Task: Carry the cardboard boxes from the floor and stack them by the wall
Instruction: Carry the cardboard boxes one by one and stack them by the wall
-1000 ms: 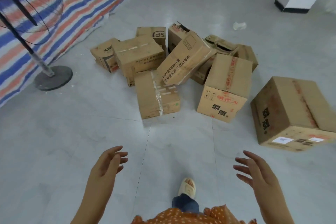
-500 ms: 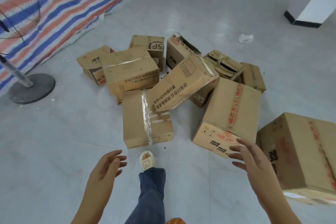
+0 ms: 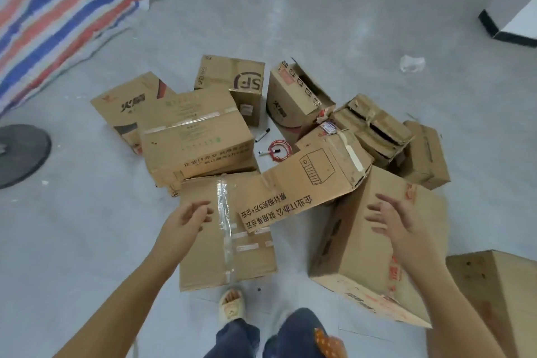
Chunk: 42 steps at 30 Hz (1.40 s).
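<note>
Both hands, left hand (image 3: pixel 189 216) and right hand (image 3: pixel 390 216), released, empty; tilted box (image 3: pixel 305 180) probably slides off taped box (image 3: pixel 203 256) if grabbed.

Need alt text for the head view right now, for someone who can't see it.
Both hands, left hand and right hand, reach open and empty over a heap of cardboard boxes on a grey floor. A striped tarp lies at upper left; markers and a red cord lie among the boxes.

Grey tiled floor (image 3: pixel 334 23) under jumbled cardboard boxes (image 3: pixel 197 136), markers (image 3: pixel 262 135), red cord (image 3: pixel 280 149).
</note>
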Each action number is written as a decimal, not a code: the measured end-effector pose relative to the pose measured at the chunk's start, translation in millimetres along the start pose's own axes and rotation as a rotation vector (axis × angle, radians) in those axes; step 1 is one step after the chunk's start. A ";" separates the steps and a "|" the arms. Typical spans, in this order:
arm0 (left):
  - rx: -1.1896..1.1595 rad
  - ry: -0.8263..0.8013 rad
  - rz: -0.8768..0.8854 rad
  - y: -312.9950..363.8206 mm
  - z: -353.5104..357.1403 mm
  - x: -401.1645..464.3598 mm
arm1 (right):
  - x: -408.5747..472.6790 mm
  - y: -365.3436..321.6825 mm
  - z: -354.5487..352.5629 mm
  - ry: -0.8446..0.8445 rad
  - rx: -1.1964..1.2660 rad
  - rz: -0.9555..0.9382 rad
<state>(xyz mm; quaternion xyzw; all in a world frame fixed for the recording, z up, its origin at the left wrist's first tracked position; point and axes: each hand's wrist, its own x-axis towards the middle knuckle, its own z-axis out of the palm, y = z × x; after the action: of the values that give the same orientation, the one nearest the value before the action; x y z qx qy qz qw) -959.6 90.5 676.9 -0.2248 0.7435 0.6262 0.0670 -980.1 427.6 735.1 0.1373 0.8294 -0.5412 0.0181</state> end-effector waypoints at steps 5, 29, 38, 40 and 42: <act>0.017 -0.002 -0.139 -12.0 31.5 100.5 | 118.1 0.0 28.4 -0.085 -0.149 0.036; -0.184 0.174 -0.950 -258.0 165.0 416.7 | 360.1 116.5 145.0 -0.089 -0.537 0.166; -0.290 0.145 -0.976 -226.3 145.3 374.4 | 348.9 108.3 111.1 0.000 -0.442 0.421; -0.307 0.180 -0.974 -203.6 135.3 358.3 | 341.2 95.8 106.2 0.046 -0.444 0.442; -0.371 0.211 -1.001 -178.7 118.2 341.4 | 330.9 79.9 100.2 0.074 -0.407 0.450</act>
<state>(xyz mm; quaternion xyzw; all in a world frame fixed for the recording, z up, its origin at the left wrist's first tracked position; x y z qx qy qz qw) -1210.3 98.2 361.4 -0.6211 0.4254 0.6124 0.2414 -1290.4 436.1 563.2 0.3307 0.8696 -0.3411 0.1346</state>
